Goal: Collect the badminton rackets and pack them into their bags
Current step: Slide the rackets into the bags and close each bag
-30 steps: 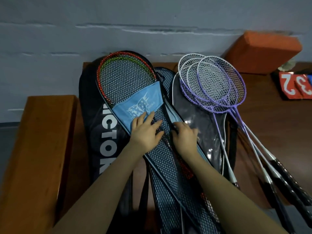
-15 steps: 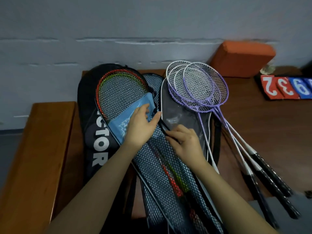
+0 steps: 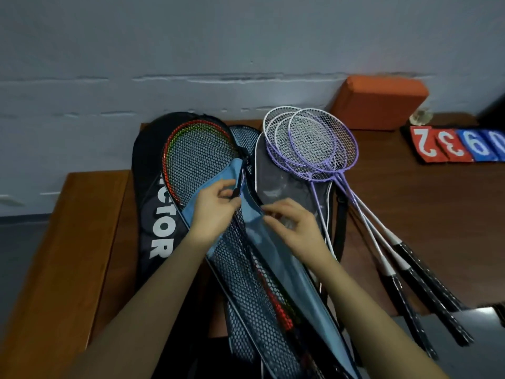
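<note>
Wooden bench top [image 3: 426, 214] under grey wall. Mesh racket bag [image 3: 246, 269] with red racket [image 3: 196, 149] inside lies on black bag [image 3: 153, 214] — left hand [image 3: 216, 212] pinches the zipper pull, right hand [image 3: 295, 225] pinches the blue edge, probably tensioning it for zipping. Purple rackets [image 3: 322, 143] unpacked, just beside.

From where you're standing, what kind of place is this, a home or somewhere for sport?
Probably the side of a sports hall or badminton club, though I can't be sure. Loose purple rackets lie on a wooden bench against a painted wall, and flip score cards with big numbers sit beside them.
</note>
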### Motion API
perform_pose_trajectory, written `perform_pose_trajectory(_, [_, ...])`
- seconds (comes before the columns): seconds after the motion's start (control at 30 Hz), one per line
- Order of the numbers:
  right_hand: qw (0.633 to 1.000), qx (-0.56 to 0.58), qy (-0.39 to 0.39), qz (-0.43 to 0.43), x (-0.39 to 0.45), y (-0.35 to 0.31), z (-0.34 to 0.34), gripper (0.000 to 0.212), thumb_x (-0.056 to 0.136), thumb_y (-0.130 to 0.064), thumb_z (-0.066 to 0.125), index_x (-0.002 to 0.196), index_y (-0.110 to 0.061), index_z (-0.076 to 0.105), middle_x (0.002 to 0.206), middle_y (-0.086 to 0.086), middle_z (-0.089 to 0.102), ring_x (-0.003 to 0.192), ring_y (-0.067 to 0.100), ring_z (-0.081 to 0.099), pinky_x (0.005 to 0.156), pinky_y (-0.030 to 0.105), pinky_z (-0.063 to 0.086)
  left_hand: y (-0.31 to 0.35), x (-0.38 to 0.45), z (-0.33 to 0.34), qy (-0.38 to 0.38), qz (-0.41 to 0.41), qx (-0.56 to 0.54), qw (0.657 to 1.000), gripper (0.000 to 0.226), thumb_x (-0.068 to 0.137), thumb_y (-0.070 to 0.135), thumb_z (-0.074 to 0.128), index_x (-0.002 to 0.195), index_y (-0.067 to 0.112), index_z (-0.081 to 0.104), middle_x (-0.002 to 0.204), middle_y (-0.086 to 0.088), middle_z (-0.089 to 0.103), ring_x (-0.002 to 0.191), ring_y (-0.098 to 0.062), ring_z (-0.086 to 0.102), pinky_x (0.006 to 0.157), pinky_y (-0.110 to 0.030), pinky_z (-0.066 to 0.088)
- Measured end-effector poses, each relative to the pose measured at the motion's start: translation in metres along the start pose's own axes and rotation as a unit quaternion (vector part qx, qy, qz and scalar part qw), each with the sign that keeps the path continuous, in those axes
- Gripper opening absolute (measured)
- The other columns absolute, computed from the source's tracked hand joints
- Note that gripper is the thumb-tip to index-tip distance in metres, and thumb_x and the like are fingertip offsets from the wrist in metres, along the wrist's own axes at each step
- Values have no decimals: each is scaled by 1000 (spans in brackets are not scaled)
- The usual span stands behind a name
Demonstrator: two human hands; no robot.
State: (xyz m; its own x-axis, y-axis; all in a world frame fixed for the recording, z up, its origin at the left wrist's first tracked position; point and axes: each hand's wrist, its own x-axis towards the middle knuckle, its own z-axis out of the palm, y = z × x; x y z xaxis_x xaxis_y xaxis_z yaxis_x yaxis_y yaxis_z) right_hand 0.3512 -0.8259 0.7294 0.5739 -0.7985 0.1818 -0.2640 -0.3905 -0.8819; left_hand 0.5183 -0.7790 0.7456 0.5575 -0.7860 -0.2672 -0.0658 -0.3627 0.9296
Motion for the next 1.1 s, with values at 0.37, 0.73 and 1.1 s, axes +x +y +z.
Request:
perform_pose_trajectory(0.37, [994,-61,31,88,41,1,23,22,84,-8,64,106,-11,69,100,4,70,92,15,64,85,20,47,14,-42,-28,-23,45,-116,992,38,78,-12,63,110,8,60,84,1,64,70,-1,64,69,-13,51])
perform_pose_trajectory(0.73, [999,-31,-22,2,33,-26,12,17,82,-1,65,97,-5,72,79,-13,58,75,-8,55,67,4,37,14,-18,-19,154,98,41,982,29,84,11,64,113,12,60,91,6,63,76,3,57,67,-6,44])
perform_pose_trajectory(1.1, [999,-27,-8,26,50,-37,19,24,88,-13,61,112,-10,67,92,1,62,84,16,59,79,26,47,20,-32,-30,58,121,-42,990,22,84,0,62,101,13,65,81,10,64,67,8,59,67,-6,47])
